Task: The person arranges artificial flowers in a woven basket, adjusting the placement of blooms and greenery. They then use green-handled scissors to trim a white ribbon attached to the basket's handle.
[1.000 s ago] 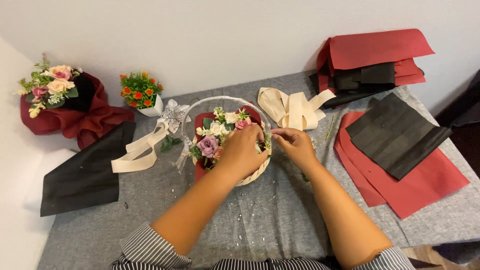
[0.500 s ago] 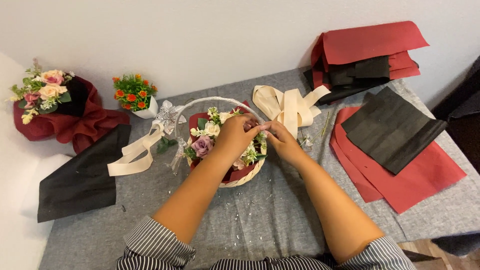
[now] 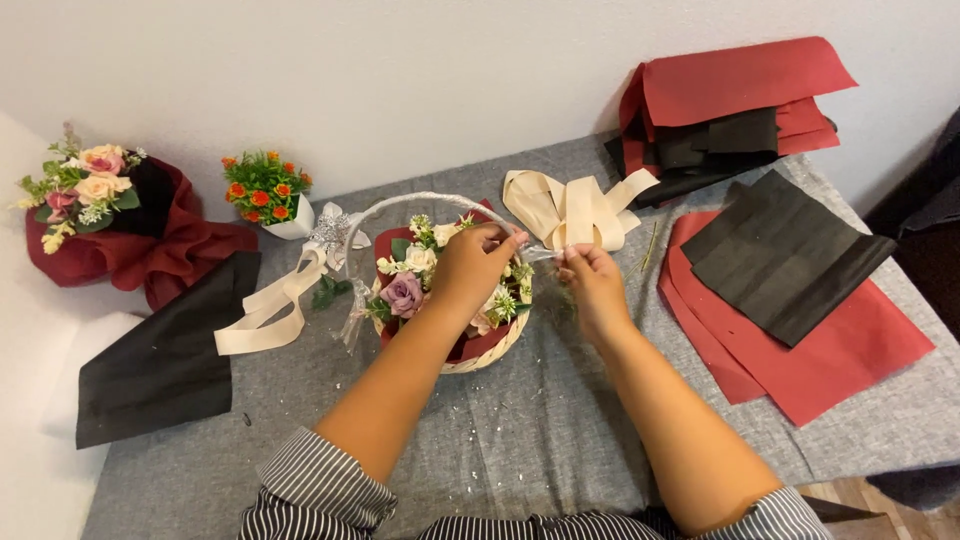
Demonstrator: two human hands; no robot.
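A small wicker basket [image 3: 497, 350] with a white-wrapped arched handle [image 3: 400, 203] stands mid-table, filled with red paper and flowers [image 3: 405, 290] in cream, purple and green. My left hand [image 3: 468, 268] lies over the basket, fingers pinched at the handle's right end. My right hand [image 3: 592, 283] is just right of the basket, pinching a thin, pale strand [image 3: 541, 253] stretched between both hands. A silver bow and cream ribbon [image 3: 290, 292] hang from the handle's left end.
Coiled cream ribbon [image 3: 570, 207] lies behind my hands. Red and black paper sheets [image 3: 800, 300] cover the right side, with a folded stack [image 3: 730, 115] at the back right. A black sheet [image 3: 160, 360], a red-wrapped bouquet [image 3: 110, 225] and a small orange flower pot [image 3: 268, 195] are left.
Both hands have shifted from the basket's right rim up toward the handle's right end, and my right hand has drawn apart from the left, stretching the thin strand.
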